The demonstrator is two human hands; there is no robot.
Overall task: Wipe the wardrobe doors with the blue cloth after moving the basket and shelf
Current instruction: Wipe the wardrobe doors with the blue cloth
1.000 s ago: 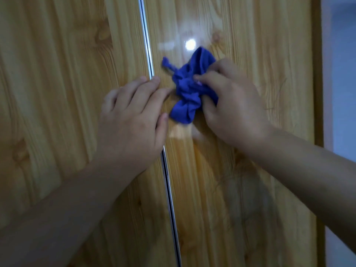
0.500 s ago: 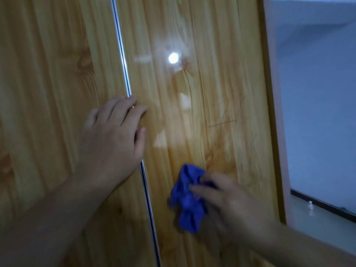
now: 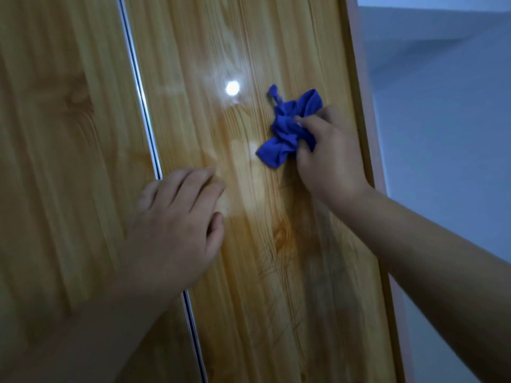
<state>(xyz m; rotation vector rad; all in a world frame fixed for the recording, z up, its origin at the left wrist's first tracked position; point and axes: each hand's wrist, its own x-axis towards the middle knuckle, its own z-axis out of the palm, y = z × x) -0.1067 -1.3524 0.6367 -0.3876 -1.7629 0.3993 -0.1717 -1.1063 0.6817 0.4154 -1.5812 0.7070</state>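
Note:
A glossy wood-grain wardrobe fills the view, with a right door (image 3: 249, 244) and a left door (image 3: 63, 161) split by a thin metal strip (image 3: 143, 114). My right hand (image 3: 329, 156) grips a crumpled blue cloth (image 3: 287, 128) and presses it against the right door near its right edge. My left hand (image 3: 177, 228) lies flat with straight fingers across the strip, on the lower middle of the doors. The basket and shelf are not in view.
The wardrobe's right side edge (image 3: 367, 161) runs down the frame, and a pale blue-grey wall (image 3: 442, 134) lies beyond it. A light reflects as a bright spot (image 3: 232, 88) on the right door.
My right hand has swept the cloth from low on the right door up and to the right, after first going down. My left hand has stayed flat on the strip.

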